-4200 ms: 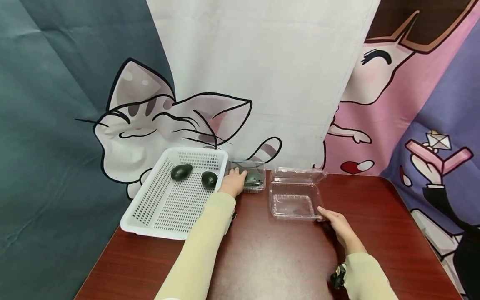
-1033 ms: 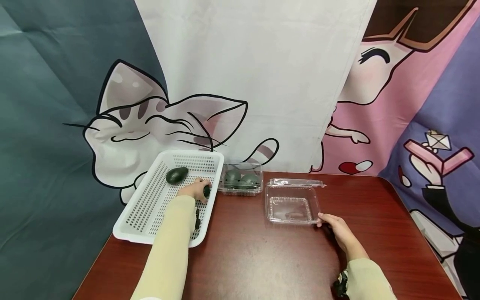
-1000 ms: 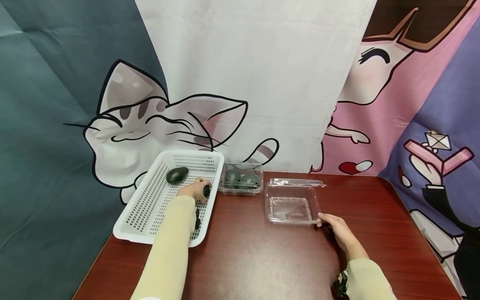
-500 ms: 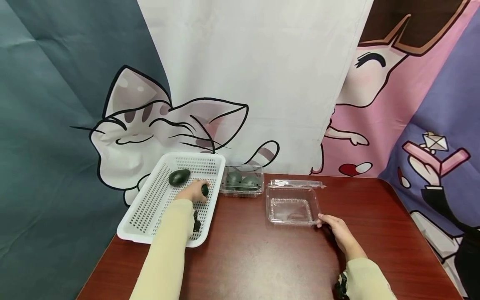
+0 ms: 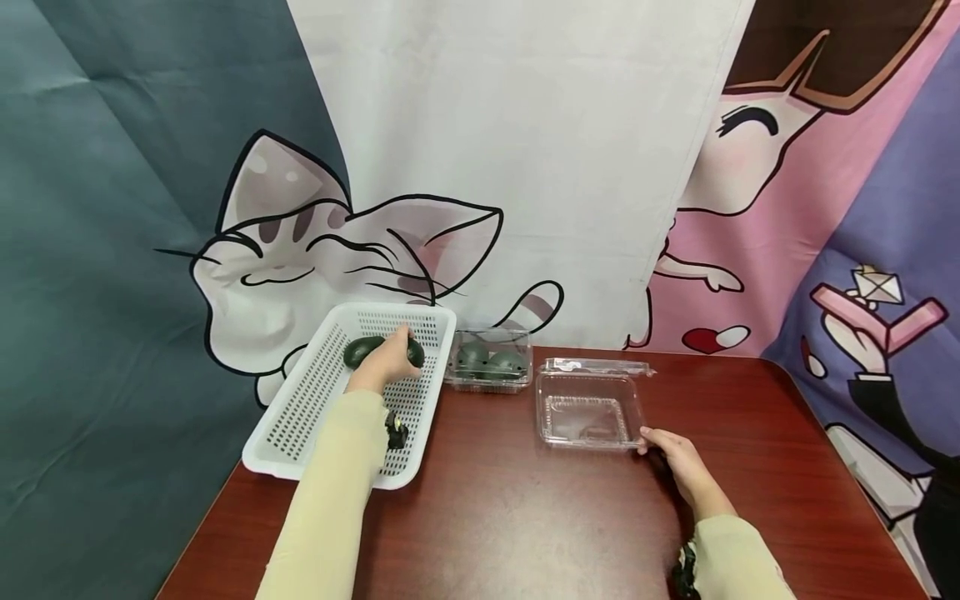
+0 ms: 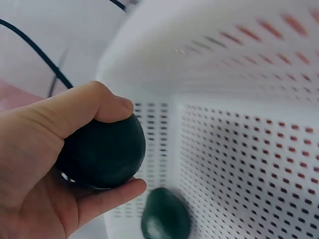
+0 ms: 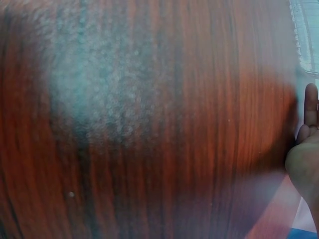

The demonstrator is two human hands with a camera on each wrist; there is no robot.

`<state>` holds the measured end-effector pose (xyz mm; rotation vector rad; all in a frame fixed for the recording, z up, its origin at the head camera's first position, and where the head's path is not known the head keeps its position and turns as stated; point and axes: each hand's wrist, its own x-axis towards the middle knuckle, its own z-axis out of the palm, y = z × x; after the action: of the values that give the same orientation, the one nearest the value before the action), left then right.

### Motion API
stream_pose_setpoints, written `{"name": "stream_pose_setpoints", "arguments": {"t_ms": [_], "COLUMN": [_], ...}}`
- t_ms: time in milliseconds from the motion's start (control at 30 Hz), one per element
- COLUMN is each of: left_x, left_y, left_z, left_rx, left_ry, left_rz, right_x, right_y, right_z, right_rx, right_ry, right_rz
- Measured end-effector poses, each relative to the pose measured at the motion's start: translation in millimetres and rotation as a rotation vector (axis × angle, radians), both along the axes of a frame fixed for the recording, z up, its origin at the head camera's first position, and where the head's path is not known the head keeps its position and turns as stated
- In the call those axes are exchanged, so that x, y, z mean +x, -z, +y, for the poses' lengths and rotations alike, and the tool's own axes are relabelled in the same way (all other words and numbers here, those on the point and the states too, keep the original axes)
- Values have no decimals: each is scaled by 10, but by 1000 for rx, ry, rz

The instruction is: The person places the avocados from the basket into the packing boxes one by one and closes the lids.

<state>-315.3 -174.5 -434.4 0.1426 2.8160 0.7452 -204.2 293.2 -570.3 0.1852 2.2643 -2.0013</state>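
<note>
My left hand (image 5: 388, 360) grips a dark green avocado (image 6: 102, 154) between thumb and fingers, raised over the back right part of a white perforated basket (image 5: 279, 468). A second avocado (image 6: 167, 216) lies on the basket floor; in the head view it shows just left of the hand. To the right, an open clear plastic clamshell container (image 5: 588, 417) stands with its lid tipped back and its tray bare. My right hand (image 5: 678, 458) pinches the front right corner of its rim, thumb above and fingers below. In the right wrist view only part of that hand shows at the edge.
Between basket and open clamshell stands another clear container (image 5: 489, 386), lid down, with two avocados inside. All rest on a red-brown wooden table (image 5: 510, 517). A printed cloth backdrop (image 5: 585, 208) hangs right behind them.
Earlier the left hand was on the lidded container; then it took hold of an avocado in the basket. Over the last half second it has lifted this avocado. The right hand stays at the corner.
</note>
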Motion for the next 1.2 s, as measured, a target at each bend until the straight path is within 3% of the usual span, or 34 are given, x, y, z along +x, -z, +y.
{"name": "stream_pose_setpoints", "arguments": {"t_ms": [333, 600, 867, 1200], "left_x": [101, 334, 482, 514], "left_y": [-109, -232, -134, 31], "left_z": [133, 358, 515, 789], "left_rx": [32, 175, 249, 316], "left_ry": [2, 8, -3, 13], "left_rz": [182, 317, 355, 385], "right_x": [-13, -9, -5, 0], "right_y": [-18, -3, -13, -8], "right_z": [29, 32, 4, -2], "right_rx": [-18, -9, -21, -22], "right_ry": [20, 26, 23, 22], "right_rz": [-14, -11, -13, -15]}}
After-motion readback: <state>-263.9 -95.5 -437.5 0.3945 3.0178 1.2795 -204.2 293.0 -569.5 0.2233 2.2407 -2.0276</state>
